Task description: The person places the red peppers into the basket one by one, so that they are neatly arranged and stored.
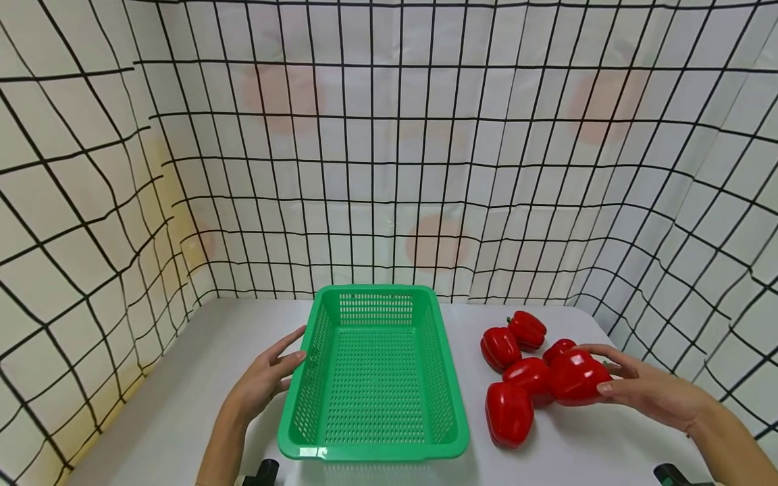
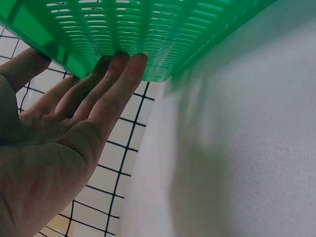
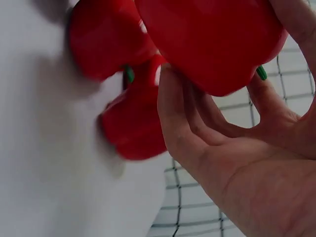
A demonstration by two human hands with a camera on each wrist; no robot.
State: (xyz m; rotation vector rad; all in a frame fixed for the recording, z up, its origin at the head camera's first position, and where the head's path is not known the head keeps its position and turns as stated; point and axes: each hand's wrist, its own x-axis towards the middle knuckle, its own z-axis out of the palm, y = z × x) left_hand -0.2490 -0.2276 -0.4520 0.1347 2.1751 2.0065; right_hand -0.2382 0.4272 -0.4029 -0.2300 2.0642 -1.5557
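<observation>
In the head view a green plastic basket (image 1: 374,453) with slotted walls stands on the white table, with nothing inside. My left hand (image 1: 264,378) is at its left side; the fairly straight fingers (image 2: 111,96) touch the slotted outer wall and the thumb lies by the rim. My right hand (image 1: 659,395) holds a red bell pepper (image 1: 577,379) between thumb and fingers, its green stem towards the palm. In the right wrist view this bell pepper (image 3: 212,39) appears raised off the table. Other red bell peppers (image 1: 509,413) lie just left of the right hand.
A black wire grid (image 1: 371,162) surrounds the table at the back and both sides, with white sheeting behind it. The white table surface (image 1: 176,398) extends left of the basket. Dark objects (image 1: 265,470) show near the bottom edge, close to each forearm.
</observation>
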